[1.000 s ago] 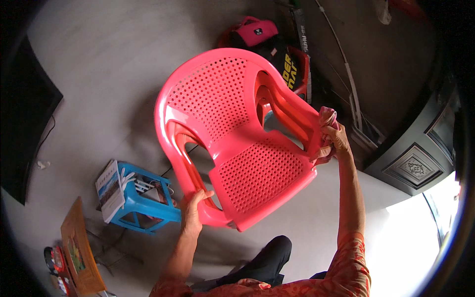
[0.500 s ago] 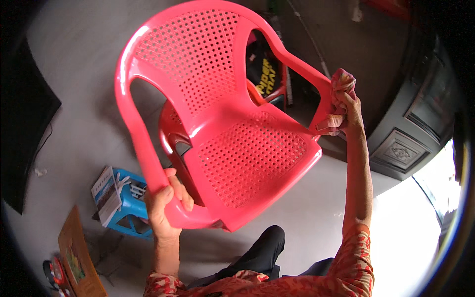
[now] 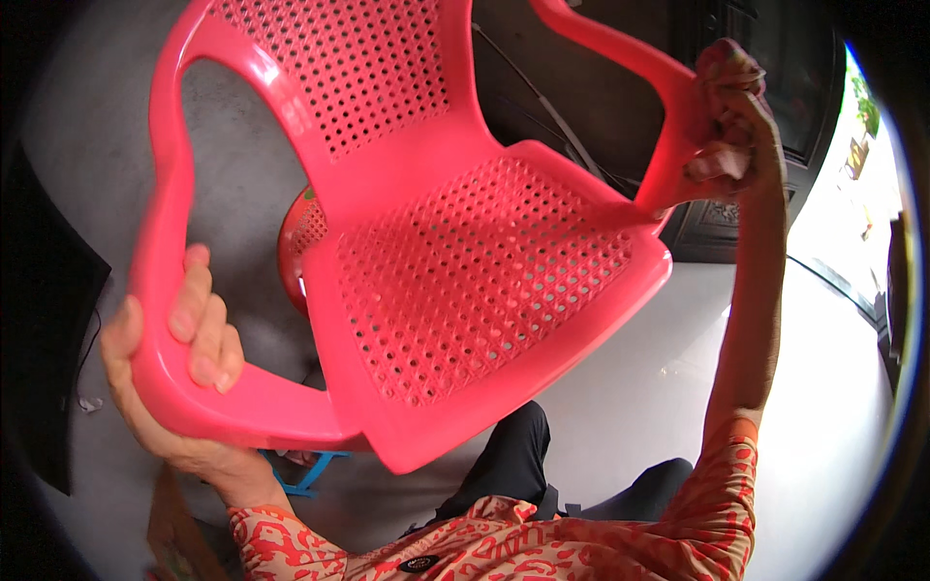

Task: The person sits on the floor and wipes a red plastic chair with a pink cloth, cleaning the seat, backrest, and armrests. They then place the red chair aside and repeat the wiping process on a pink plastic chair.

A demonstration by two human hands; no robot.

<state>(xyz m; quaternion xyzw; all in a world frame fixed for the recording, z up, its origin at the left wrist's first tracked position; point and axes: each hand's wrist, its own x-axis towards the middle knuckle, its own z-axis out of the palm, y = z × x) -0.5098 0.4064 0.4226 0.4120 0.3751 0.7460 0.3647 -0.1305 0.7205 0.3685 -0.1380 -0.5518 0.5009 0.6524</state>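
Chair up off the floor, both hands gripping.
I'm holding the pink chair [image 3: 455,261] high: left hand [image 3: 179,378] fingers wrapping one armrest, right hand [image 3: 731,126] clenching the other with a cloth; that cloth grip could be slipping and tipping it.

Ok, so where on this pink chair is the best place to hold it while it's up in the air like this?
Probably by the two armrests, one from each side, as now: the left hand wraps the front of one armrest and the right hand grips the other. The pink plastic chair is wide, tilted and off the floor, and the arms form narrow bars a hand can close around, unlike the broad perforated seat.
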